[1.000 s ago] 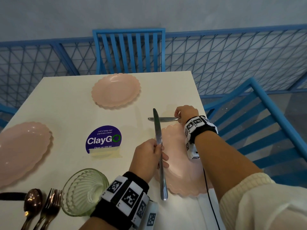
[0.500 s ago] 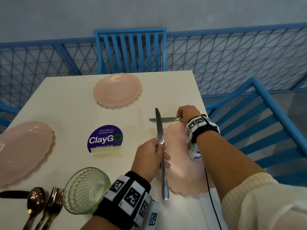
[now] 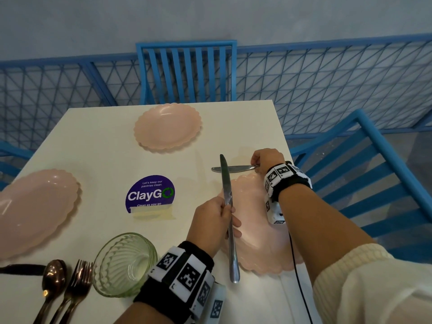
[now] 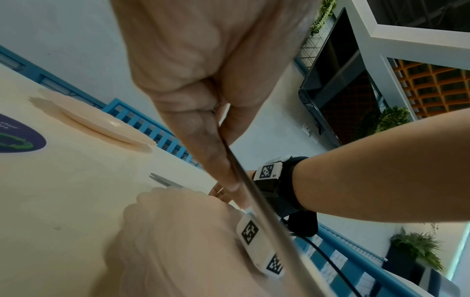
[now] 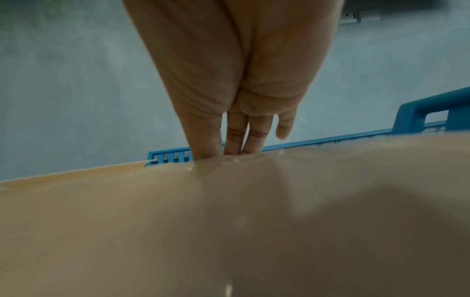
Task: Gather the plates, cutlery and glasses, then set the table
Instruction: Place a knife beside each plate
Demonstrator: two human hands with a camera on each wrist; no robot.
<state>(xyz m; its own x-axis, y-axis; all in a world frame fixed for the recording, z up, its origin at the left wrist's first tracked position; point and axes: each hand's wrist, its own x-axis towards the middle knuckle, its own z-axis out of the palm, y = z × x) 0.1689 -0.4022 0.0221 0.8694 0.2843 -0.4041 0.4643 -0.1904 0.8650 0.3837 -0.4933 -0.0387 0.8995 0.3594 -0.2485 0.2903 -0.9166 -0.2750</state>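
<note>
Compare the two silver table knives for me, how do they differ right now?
The silver knife in the left hand is lifted off the table, pointing away from the person; the silver knife at the right hand lies flat on the white table, crosswise, beyond the pink scalloped plate. The first is gripped mid-length, handle showing; the second is touched at its handle end only, which the hand hides. Both look like matching plain metal.
</note>
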